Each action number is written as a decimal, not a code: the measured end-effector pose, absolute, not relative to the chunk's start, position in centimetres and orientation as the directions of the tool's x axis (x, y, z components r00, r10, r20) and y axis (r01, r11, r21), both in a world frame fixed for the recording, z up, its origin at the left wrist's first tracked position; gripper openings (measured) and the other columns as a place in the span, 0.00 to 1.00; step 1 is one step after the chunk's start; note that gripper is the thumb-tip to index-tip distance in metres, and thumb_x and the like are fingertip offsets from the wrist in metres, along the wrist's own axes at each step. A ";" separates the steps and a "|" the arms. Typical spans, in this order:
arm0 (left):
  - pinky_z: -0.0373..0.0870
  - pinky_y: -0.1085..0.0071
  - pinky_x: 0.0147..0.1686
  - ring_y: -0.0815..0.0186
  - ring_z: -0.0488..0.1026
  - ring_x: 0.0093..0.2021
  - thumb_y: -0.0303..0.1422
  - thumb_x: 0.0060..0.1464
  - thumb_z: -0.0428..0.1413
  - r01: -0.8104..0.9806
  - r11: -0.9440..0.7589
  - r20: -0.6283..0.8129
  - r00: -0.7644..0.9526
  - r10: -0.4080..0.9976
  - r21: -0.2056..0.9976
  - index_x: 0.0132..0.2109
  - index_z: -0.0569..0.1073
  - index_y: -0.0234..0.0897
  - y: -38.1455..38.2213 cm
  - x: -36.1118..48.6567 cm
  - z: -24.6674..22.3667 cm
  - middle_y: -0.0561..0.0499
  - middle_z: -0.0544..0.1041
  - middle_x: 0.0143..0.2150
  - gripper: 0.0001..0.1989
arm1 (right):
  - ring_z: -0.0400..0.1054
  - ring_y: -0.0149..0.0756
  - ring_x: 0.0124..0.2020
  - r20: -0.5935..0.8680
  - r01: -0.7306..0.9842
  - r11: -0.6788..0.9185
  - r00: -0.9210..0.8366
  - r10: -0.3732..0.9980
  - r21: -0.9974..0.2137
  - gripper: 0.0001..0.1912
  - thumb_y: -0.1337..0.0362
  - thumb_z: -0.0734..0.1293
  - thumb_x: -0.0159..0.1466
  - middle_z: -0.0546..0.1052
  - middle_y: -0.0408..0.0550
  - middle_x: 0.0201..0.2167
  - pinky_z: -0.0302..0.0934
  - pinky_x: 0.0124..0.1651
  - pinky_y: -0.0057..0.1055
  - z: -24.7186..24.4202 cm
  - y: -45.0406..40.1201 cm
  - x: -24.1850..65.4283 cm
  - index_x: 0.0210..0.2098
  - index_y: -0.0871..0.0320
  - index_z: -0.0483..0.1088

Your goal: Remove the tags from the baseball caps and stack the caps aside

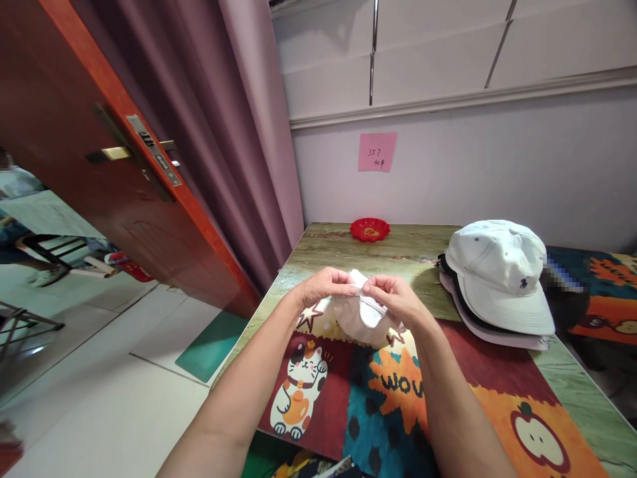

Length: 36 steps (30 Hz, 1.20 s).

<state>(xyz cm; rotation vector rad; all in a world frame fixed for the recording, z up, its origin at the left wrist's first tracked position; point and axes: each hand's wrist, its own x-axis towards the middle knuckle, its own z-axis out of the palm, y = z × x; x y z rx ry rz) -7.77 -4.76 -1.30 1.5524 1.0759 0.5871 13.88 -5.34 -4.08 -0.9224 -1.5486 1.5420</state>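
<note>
A white cap [365, 323] is between my two hands, above the patterned mat on the table. My left hand [326, 289] pinches the cap's upper edge from the left, thumb and fingers together. From the right, my right hand [393, 299] grips the same edge close by, with the fingertips of both hands nearly meeting. Part of the cap's edge is hidden under my fingers. To the right, a stack of caps stands on the table, with a white cap [500, 259] bearing a small dark emblem on top.
The colourful mat [318, 451] covers much of the wooden table [328, 245]. A red scalloped dish [369, 230] sits at the back, below a pink note [377, 152] on the wall. An open door [124, 166] and purple curtain [239, 133] border the left side.
</note>
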 end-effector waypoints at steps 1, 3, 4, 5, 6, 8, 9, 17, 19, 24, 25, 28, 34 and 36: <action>0.55 0.72 0.28 0.70 0.62 0.27 0.48 0.47 0.65 0.323 0.025 -0.179 0.454 0.873 0.946 0.33 0.78 0.33 -4.8 -7.7 -1.3 0.53 0.70 0.27 0.19 | 0.54 0.26 0.21 0.024 -0.015 0.019 -0.448 0.894 -1.000 0.21 0.46 0.73 0.55 0.66 0.39 0.20 0.46 0.23 0.26 -4.0 -5.4 13.8 0.26 0.59 0.69; 0.55 0.72 0.28 0.70 0.62 0.27 0.48 0.47 0.65 0.303 0.052 -0.185 0.429 0.884 0.952 0.33 0.78 0.33 -4.9 -7.5 -1.2 0.53 0.70 0.26 0.19 | 0.54 0.26 0.21 0.034 -0.013 0.031 -0.426 0.904 -0.999 0.22 0.46 0.72 0.55 0.65 0.39 0.20 0.46 0.23 0.26 -3.9 -5.5 13.6 0.25 0.59 0.68; 0.55 0.73 0.28 0.70 0.63 0.27 0.47 0.46 0.65 0.286 0.067 -0.187 0.419 0.888 0.956 0.33 0.78 0.33 -5.0 -7.3 -1.3 0.53 0.70 0.26 0.19 | 0.54 0.26 0.21 0.038 -0.007 0.038 -0.419 0.907 -0.999 0.22 0.45 0.72 0.55 0.64 0.39 0.20 0.46 0.23 0.26 -3.8 -5.6 13.5 0.25 0.58 0.68; 0.55 0.73 0.28 0.70 0.63 0.27 0.47 0.46 0.65 0.267 0.077 -0.185 0.407 0.895 0.961 0.32 0.77 0.33 -5.1 -7.2 -1.3 0.54 0.69 0.26 0.19 | 0.53 0.26 0.21 0.042 0.001 0.046 -0.414 0.909 -0.999 0.22 0.45 0.72 0.56 0.64 0.38 0.19 0.46 0.23 0.26 -3.7 -5.6 13.5 0.24 0.58 0.68; 0.55 0.73 0.28 0.71 0.62 0.26 0.46 0.46 0.66 0.251 0.083 -0.180 0.392 0.902 0.964 0.32 0.77 0.32 -5.1 -7.1 -1.4 0.54 0.69 0.26 0.18 | 0.53 0.26 0.21 0.047 0.007 0.055 -0.410 0.911 -0.998 0.22 0.45 0.72 0.56 0.64 0.38 0.19 0.46 0.23 0.26 -3.7 -5.5 13.5 0.24 0.58 0.68; 0.54 0.73 0.28 0.72 0.61 0.26 0.44 0.44 0.67 0.227 0.090 -0.168 0.354 0.920 0.970 0.30 0.76 0.32 -5.3 -7.0 -1.6 0.55 0.68 0.25 0.18 | 0.55 0.27 0.22 0.063 0.017 0.076 -0.407 0.911 -0.997 0.22 0.45 0.71 0.57 0.65 0.39 0.20 0.48 0.24 0.26 -3.7 -5.5 13.8 0.25 0.59 0.69; 0.54 0.73 0.28 0.72 0.61 0.26 0.44 0.42 0.68 0.218 0.094 -0.165 0.336 0.927 0.971 0.29 0.76 0.32 -5.3 -7.0 -1.7 0.55 0.68 0.24 0.18 | 0.56 0.27 0.23 0.073 0.020 0.089 -0.410 0.909 -0.996 0.22 0.45 0.71 0.57 0.66 0.39 0.21 0.49 0.25 0.26 -3.6 -5.4 14.0 0.26 0.59 0.70; 0.58 0.73 0.31 0.70 0.64 0.28 0.42 0.45 0.67 0.138 0.060 -0.100 0.302 0.948 0.989 0.29 0.77 0.32 -4.9 -8.4 -1.4 0.53 0.71 0.26 0.15 | 0.57 0.27 0.22 -0.020 0.063 0.023 -0.608 0.794 -0.998 0.25 0.41 0.71 0.58 0.69 0.40 0.24 0.48 0.24 0.25 -3.9 -4.9 17.6 0.33 0.60 0.73; 0.59 0.73 0.31 0.70 0.65 0.28 0.43 0.45 0.67 0.162 0.044 -0.094 0.318 0.943 0.986 0.29 0.78 0.32 -4.7 -8.7 -1.1 0.52 0.71 0.26 0.16 | 0.57 0.27 0.23 -0.004 0.025 0.014 -0.618 0.786 -1.000 0.25 0.42 0.72 0.58 0.68 0.40 0.23 0.49 0.26 0.25 -4.2 -4.7 18.2 0.32 0.60 0.72; 0.57 0.74 0.26 0.72 0.64 0.24 0.45 0.44 0.68 0.164 0.095 -0.150 0.371 0.916 0.982 0.30 0.76 0.32 -4.3 -9.0 -0.5 0.52 0.72 0.25 0.19 | 0.57 0.28 0.22 0.084 -0.122 0.029 -0.470 0.878 -0.992 0.24 0.44 0.74 0.57 0.67 0.39 0.20 0.50 0.26 0.26 -5.2 -3.7 19.2 0.27 0.59 0.70; 0.56 0.74 0.25 0.72 0.64 0.23 0.45 0.44 0.68 0.136 0.110 -0.154 0.378 0.913 0.985 0.30 0.75 0.32 -4.4 -8.9 -0.3 0.52 0.72 0.24 0.20 | 0.57 0.28 0.22 0.107 -0.153 0.041 -0.453 0.885 -0.987 0.24 0.44 0.74 0.56 0.67 0.40 0.20 0.50 0.26 0.26 -5.3 -3.6 19.5 0.26 0.59 0.70; 0.59 0.75 0.24 0.72 0.65 0.23 0.44 0.44 0.69 -0.038 0.124 -0.100 0.384 0.918 0.992 0.30 0.73 0.32 -4.5 -8.3 0.7 0.52 0.71 0.24 0.20 | 0.60 0.30 0.23 0.138 -0.207 0.032 -0.525 0.840 -0.978 0.24 0.45 0.78 0.50 0.71 0.42 0.23 0.53 0.28 0.27 -5.7 -3.5 20.5 0.28 0.59 0.71; 0.71 0.70 0.35 0.66 0.75 0.31 0.43 0.46 0.69 -0.330 0.092 0.003 0.277 0.961 0.940 0.35 0.76 0.32 -5.6 -6.7 2.9 0.48 0.77 0.31 0.19 | 0.68 0.37 0.25 0.104 -0.386 -0.086 -0.447 0.888 -0.919 0.26 0.46 0.79 0.44 0.76 0.47 0.27 0.62 0.30 0.33 -5.5 -4.6 19.9 0.34 0.56 0.75; 0.73 0.67 0.38 0.59 0.78 0.37 0.47 0.50 0.66 -0.329 0.049 0.029 0.229 0.973 0.943 0.39 0.77 0.33 -6.2 -6.5 2.6 0.46 0.79 0.35 0.20 | 0.73 0.45 0.32 0.081 -0.483 -0.085 -0.313 0.946 -0.872 0.28 0.43 0.75 0.47 0.79 0.51 0.33 0.67 0.35 0.40 -5.1 -4.8 18.6 0.40 0.54 0.75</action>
